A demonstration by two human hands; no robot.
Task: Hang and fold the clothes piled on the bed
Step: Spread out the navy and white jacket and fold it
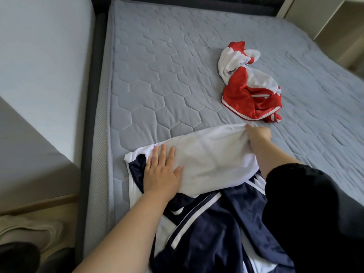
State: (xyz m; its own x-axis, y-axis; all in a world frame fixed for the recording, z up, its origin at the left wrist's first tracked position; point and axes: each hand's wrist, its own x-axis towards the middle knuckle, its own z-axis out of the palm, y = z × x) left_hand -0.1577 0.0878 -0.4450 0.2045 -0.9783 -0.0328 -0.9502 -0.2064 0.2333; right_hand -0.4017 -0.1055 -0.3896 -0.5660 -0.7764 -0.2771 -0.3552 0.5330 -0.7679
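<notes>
While the shiny navy and white sports jersey (pixel 212 160) lies spread out at the near end of the grey-blue mattress with hexagon quilting (pixel 157 85), both hands are on it. The left hand (pixel 161 172) is flat, fingers straight and a bit spread, pressing down on the jersey's left side right where the white panel meets the navy part, so it isn't gripping anything. The right hand (pixel 258 135) reaches further out and has the far edge of the white fabric bunched up in its curled fingers. That arm comes out of a black sleeve (pixel 315 213) that covers part of the navy fabric on the right. Further up the bed, well apart from the first jersey, a crumpled red and white sports top (pixel 250 89) lies in a heap on its own. A dark bed frame (pixel 89 115) runs along the mattress's left side.
</notes>
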